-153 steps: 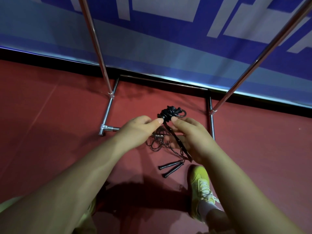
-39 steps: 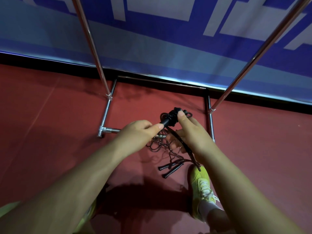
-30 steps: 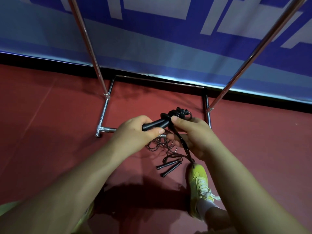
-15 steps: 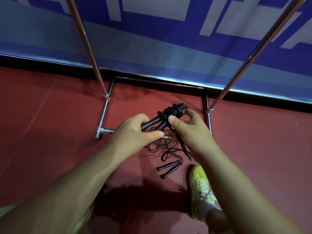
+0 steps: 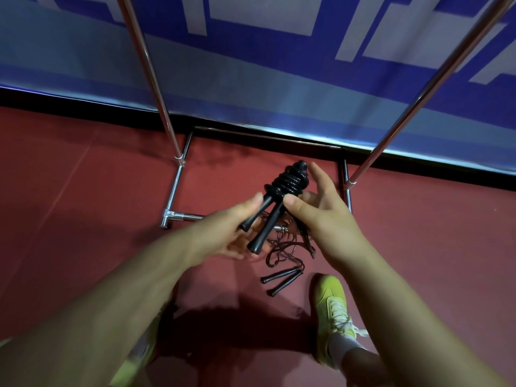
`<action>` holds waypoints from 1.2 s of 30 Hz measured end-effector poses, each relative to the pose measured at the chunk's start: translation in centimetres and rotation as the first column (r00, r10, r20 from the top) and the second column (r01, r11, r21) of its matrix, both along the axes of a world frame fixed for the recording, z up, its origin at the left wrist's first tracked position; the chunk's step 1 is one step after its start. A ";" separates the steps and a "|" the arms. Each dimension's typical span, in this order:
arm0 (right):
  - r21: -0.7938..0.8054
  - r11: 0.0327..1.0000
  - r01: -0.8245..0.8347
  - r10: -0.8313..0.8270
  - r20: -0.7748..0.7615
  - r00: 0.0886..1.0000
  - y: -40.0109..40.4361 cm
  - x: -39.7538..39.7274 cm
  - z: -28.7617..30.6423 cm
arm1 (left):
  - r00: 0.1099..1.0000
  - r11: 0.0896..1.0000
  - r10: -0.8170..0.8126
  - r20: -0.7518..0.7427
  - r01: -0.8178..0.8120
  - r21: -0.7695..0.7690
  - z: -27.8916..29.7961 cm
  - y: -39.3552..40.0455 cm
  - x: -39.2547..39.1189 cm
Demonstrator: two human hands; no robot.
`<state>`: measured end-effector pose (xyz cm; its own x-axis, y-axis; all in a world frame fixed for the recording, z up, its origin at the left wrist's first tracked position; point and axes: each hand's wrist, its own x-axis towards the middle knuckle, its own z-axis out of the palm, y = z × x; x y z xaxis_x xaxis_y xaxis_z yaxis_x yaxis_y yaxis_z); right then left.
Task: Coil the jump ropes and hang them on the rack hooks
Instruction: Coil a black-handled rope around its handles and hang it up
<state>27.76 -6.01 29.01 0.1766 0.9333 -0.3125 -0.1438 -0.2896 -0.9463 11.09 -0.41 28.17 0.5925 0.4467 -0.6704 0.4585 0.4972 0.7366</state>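
A black jump rope point(image 5: 287, 184) is wound tightly round the upper ends of its two handles, which point down toward me. My left hand point(image 5: 223, 230) holds the handles from below, thumb on the left one. My right hand point(image 5: 321, 210) pinches the bundle just under the coil with its thumb, its other fingers stretched out behind the coil. On the red floor below my hands lies a second, loose black jump rope point(image 5: 282, 275) in a tangle with its two handles side by side. The chrome rack point(image 5: 156, 88) stands in front of me; its hooks are out of view.
The rack's base bars point(image 5: 174, 191) frame the floor under my hands, with its right upright point(image 5: 418, 99) slanting up. A blue and white banner wall point(image 5: 251, 65) stands behind. My yellow shoe point(image 5: 333, 311) is beside the loose rope.
The coil round the handles has grown tighter and the rope's tail is used up. The bundle now stands more upright, and my right fingers have opened out behind it.
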 end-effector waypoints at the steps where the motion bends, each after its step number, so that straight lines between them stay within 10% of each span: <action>1: 0.028 0.999 -0.016 0.017 -0.034 0.999 0.0 0.0 0.0 | 0.996 0.991 -0.011 0.086 0.022 -0.132 0.1 0.1 0.0; 6: 0.100 0.992 -0.076 0.089 -0.132 0.987 0.0 0.2 0.0 | 0.956 0.930 0.111 0.271 -0.004 -0.368 1.0 -0.3 0.3; 16: -0.129 0.989 -0.071 0.069 -0.018 0.997 -0.2 0.6 -0.2 | 0.990 0.929 0.129 -0.049 -0.104 0.355 -0.7 -1.3 1.5; 26: -0.203 0.976 -0.084 0.104 0.092 0.990 -0.2 0.7 -0.8 | 0.972 0.896 0.186 -0.142 -0.109 0.429 -1.0 -0.8 1.2; 36: -0.214 0.976 -0.041 -0.001 -0.192 0.981 -0.1 -0.1 -0.8 | 0.923 0.835 0.121 -0.365 0.104 0.540 0.0 -0.6 1.0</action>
<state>27.67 -6.10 28.19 0.0761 0.8427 -0.5330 -0.3069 -0.4888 -0.8166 12.14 -1.03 28.19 0.3455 0.8045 -0.4832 0.7475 0.0754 0.6600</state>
